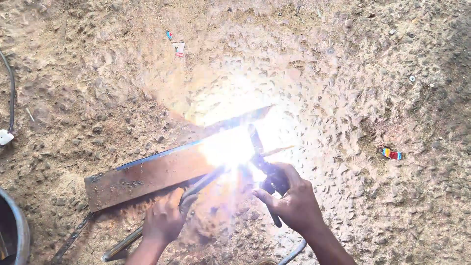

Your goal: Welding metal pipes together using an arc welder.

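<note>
Two bare hands work low over sandy, pebbled ground, where a long rusty steel bar lies flat and slanted. The right hand is clamped on a dark electrode holder, its rod angled up and away from the wrist into a white arc glare at the bar's near edge; holding it tilted seems to keep the fingers back from the heat. The left hand is wrapped round a thin metal rod that runs from beside its knuckles toward the same bright spot, apparently pinning or steadying the work there. The glare hides the joint itself, so I cannot tell what is being joined. Well beyond the right hand lies a small striped wrapper; far off past the left hand, a dark cable and the rim of a metal basin.
</note>
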